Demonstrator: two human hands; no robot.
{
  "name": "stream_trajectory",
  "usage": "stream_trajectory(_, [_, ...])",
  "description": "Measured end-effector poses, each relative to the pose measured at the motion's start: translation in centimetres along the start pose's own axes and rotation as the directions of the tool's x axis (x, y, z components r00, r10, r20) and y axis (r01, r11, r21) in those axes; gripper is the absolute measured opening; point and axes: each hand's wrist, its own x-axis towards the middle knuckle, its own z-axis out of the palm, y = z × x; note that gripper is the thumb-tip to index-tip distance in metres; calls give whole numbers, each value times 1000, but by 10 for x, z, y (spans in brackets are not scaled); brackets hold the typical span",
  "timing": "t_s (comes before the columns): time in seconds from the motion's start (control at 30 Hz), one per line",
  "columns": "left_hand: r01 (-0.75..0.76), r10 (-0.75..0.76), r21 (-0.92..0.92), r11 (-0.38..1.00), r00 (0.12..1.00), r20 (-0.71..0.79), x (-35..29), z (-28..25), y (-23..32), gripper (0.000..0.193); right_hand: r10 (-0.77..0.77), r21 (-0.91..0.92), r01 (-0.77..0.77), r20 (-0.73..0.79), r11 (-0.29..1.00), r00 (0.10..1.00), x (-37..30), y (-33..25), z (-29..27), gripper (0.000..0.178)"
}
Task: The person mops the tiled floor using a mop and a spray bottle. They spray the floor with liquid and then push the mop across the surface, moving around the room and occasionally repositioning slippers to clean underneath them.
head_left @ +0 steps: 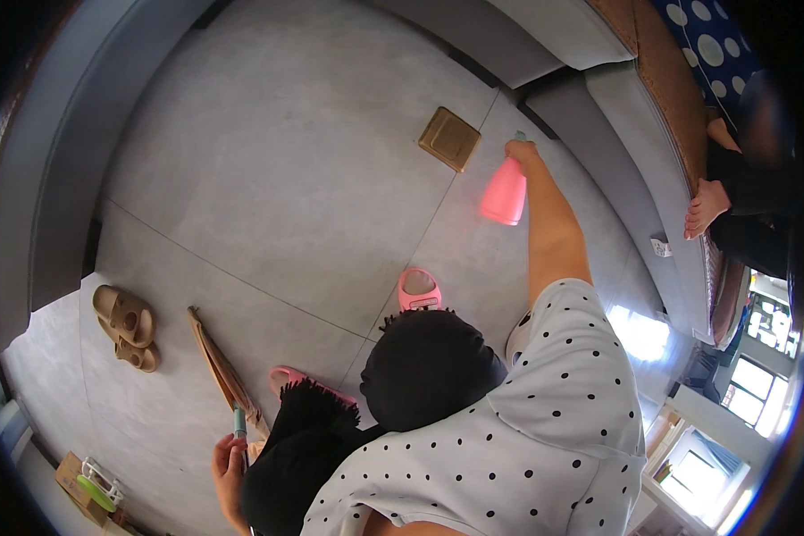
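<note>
In my outstretched right hand (522, 152) is a pink spray bottle (505, 192), held by its grey-green head, with its body hanging above the floor. A brown square pad or tray (450, 139) lies on the floor just left of it. Low on the left, the fingers of my left hand (227, 464) close around a pole with a grey-green end (239, 422). Beyond that end stretches a long, narrow tan piece (223, 371); whether it joins the pole I cannot tell.
Brown slippers (125, 322) lie at left. Pink slippers (420, 288) show by my black-clad knees. A grey sofa (616, 134) curves along the right, where another person's bare foot (708, 207) rests. Grey furniture (62, 170) lines the left; a cardboard box (76, 487) stands lower left.
</note>
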Motion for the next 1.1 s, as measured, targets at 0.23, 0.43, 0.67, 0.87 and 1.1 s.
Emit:
stream_trajectory(0.23, [-4, 2, 37, 999, 999, 44, 4, -6, 0, 28, -68, 44, 68, 13, 997, 998, -35, 41, -2, 24])
stream_trajectory(0.43, [28, -29, -71, 997, 999, -14, 3, -5, -12, 28, -211, 1, 213, 154, 977, 965, -176, 132, -2, 28])
stream_trajectory(0.67, [5, -7, 36, 999, 999, 48, 5, -7, -6, 25, -41, -165, 29, -69, 986, 997, -247, 279, -5, 26])
stream_trajectory(0.87, [-10, 6, 66, 998, 998, 55, 8, -8, -8, 24, 50, 77, -31, -257, 997, 965, -190, 332, -13, 17])
stream_trajectory(1.1, [12, -12, 62, 998, 1000, 0, -2, -1, -3, 25, 24, -78, -45, -258, 996, 966, -158, 216, -13, 12])
